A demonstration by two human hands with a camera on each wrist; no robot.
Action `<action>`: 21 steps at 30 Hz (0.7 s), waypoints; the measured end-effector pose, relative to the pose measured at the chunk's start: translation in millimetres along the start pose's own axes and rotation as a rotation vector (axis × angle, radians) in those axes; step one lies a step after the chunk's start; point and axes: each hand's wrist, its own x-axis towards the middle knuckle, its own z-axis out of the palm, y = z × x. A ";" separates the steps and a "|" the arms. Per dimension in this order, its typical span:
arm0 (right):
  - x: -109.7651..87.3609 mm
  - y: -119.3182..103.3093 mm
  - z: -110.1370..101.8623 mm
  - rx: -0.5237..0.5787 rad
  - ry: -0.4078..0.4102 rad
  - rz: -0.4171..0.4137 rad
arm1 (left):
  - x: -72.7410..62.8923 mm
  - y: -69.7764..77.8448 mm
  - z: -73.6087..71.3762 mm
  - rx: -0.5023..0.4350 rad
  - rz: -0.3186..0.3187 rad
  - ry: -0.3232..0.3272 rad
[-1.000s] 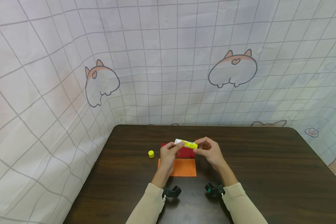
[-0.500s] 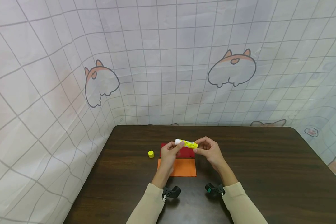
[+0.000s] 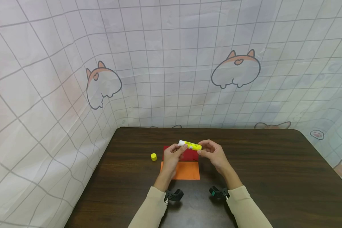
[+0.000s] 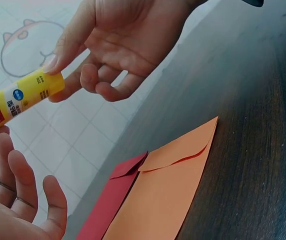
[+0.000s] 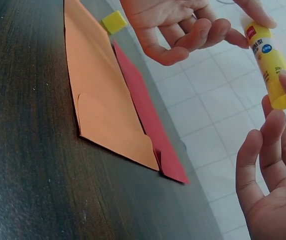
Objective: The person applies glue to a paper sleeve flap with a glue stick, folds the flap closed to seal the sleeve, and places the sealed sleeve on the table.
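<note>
A yellow glue stick [image 3: 192, 145] with a white end is held nearly level above the table, between both hands. My left hand [image 3: 170, 158] pinches it near the white end with thumb and finger. At the yellow base end, my right hand [image 3: 215, 155] pinches it with thumb and forefinger. In the right wrist view the other fingers of that hand curl loosely beside the glue stick [image 5: 268, 65]. Beneath the hands lie an orange envelope [image 3: 187, 171] and, just beyond it, a red envelope [image 3: 189, 155]. The left hand covers part of both in the head view.
A yellow cap [image 3: 154, 157] stands on the dark wooden table [image 3: 259, 167], left of the envelopes. Behind the table's far edge hangs a white grid-patterned curtain [image 3: 165, 72], which also runs down the left side. Each wrist wears a black band.
The glue stick has risen very slightly and turned a little about its length, its printed label shifting. Both hands keep their hold on it; the envelopes and cap stay put.
</note>
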 end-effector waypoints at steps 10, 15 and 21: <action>0.8 0.1 -1.4 -0.011 0.024 0.004 | 0.4 1.3 -1.5 0.045 0.040 -0.032; 1.2 -1.5 -1.4 -0.017 0.049 0.045 | 0.3 2.9 -2.2 0.073 0.051 -0.049; 2.3 -2.8 -2.4 -0.024 0.073 0.102 | 1.6 7.5 -7.6 0.184 0.084 -0.112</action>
